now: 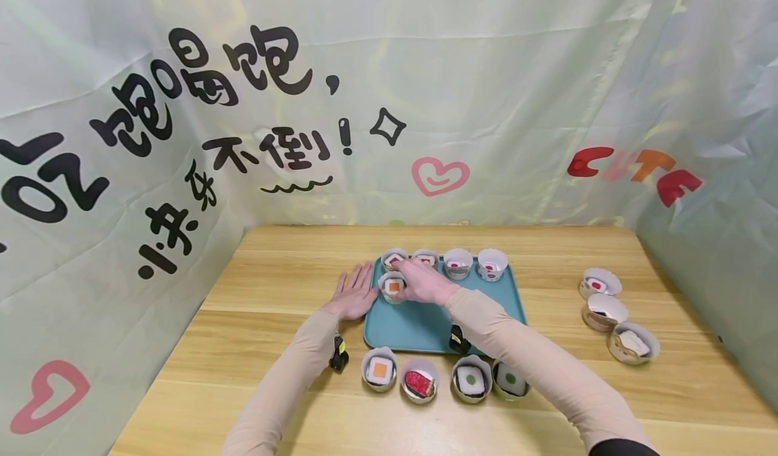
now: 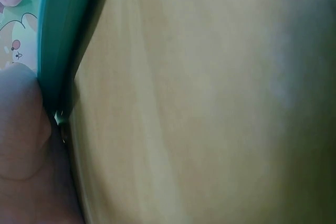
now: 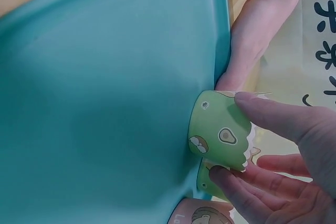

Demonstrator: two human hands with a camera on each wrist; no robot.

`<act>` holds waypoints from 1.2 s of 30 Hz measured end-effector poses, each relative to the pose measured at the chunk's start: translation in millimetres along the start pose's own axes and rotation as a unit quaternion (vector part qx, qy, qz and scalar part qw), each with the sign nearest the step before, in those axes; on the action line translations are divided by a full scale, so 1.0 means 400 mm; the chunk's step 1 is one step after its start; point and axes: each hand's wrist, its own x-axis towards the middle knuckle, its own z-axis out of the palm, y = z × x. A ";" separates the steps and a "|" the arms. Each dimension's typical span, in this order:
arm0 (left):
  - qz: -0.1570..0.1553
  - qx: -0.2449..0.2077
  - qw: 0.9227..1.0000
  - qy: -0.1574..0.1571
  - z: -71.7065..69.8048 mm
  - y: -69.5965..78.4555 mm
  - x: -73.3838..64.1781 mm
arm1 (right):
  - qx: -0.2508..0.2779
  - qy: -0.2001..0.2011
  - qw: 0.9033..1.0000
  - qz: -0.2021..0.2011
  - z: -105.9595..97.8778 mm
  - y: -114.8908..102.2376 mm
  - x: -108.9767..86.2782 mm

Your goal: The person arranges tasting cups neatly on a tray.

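- Nearest: right sleeve [image 1: 547, 382] reaching in from 5 o'clock, left sleeve [image 1: 276, 388] from 7, both over the wooden table [image 1: 261, 280].
- Next out, off the tray's near edge: four paper cups in a line. Orange-centred piece in the 7 o'clock cup [image 1: 379, 388], red-topped piece in the cup [image 1: 427, 366] beside it, green-dotted pieces in the two toward 5 o'clock, one partly behind the sleeve.
- Blue tray [image 1: 419, 331] mid-table. Four back-row cups [image 1: 458, 274] run along its far side, 10 through 1 o'clock.
- Right hand [image 1: 425, 282]: thumb and fingers pinch the green cup [image 3: 212, 124], which holds an orange-centred piece. That cup is on the tray at about 10 o'clock, just in front of the back row's left end.
- Left hand [image 1: 354, 298]: fingers spread, at the tray's 9 o'clock edge, gripping nothing.
- Well apart at 3 o'clock: three more cups [image 1: 604, 321] on bare wood.
- Step in hand, my reading: placing the green cup, first of a second row.
- Next move calls for, I judge: seating it level, then loosening the pinch without nudging its neighbour; the left hand seems well placed to steady the tray.
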 end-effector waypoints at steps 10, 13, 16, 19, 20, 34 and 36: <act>-0.005 -0.001 1.000 -0.002 0.002 -0.003 0.003 | 0.008 0.011 1.000 -0.011 -0.001 0.011 -0.020; -0.006 0.001 1.000 -0.003 0.003 -0.003 0.004 | 0.010 0.009 1.000 -0.011 -0.005 0.011 -0.029; -0.002 -0.003 1.000 0.001 0.004 -0.003 0.004 | 0.013 0.009 1.000 -0.012 -0.012 0.010 -0.039; -0.001 -0.002 1.000 0.003 0.004 -0.002 0.003 | 0.014 0.007 1.000 -0.010 -0.018 0.010 -0.048; 0.001 -0.004 1.000 0.006 0.003 -0.002 0.003 | 0.016 0.006 1.000 -0.009 -0.020 0.010 -0.052; -0.002 -0.007 1.000 0.002 0.000 0.003 -0.004 | 0.058 0.010 0.998 -0.011 -0.055 0.021 -0.120; -0.002 -0.008 1.000 0.002 0.000 0.003 -0.003 | 0.070 0.008 0.998 -0.003 -0.068 0.019 -0.134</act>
